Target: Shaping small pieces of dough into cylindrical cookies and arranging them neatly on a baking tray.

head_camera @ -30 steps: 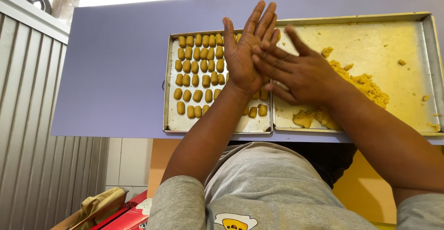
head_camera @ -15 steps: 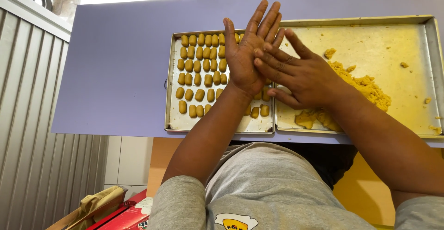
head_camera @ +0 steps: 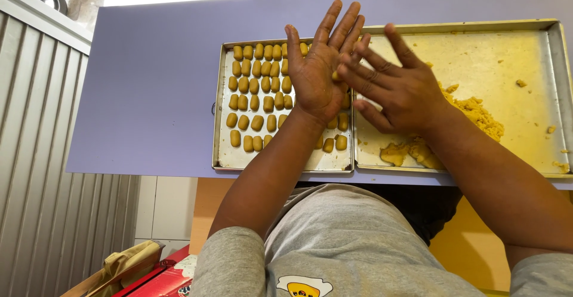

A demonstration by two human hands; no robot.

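We hold both palms together above the seam between two trays on the lilac counter (head_camera: 149, 94). Our left hand (head_camera: 319, 73) stands flat, fingers (head_camera: 345, 25) stretched wide and pointing away; our right hand (head_camera: 401, 91) lies across it, its fingers also spread. Between the palms a small yellow bit of dough (head_camera: 336, 76) just shows; neither hand grips it, it is pressed flat-handed, and how far it is shaped we cannot tell.

The left tray (head_camera: 222, 124) already carries many finished pieces (head_camera: 256, 103), short golden logs set in neat rows that fill most of it. A bare strip remains along its near-left edge.

The right tray (head_camera: 507, 52) is mostly scraped bare. A loose dough heap (head_camera: 471, 115) lies just beside our right wrist, with a few clumps at the near edge and crumbs scattered far right.

We judge the work well past halfway: most dough is shaped, and what is left looks like a small number of further pieces.
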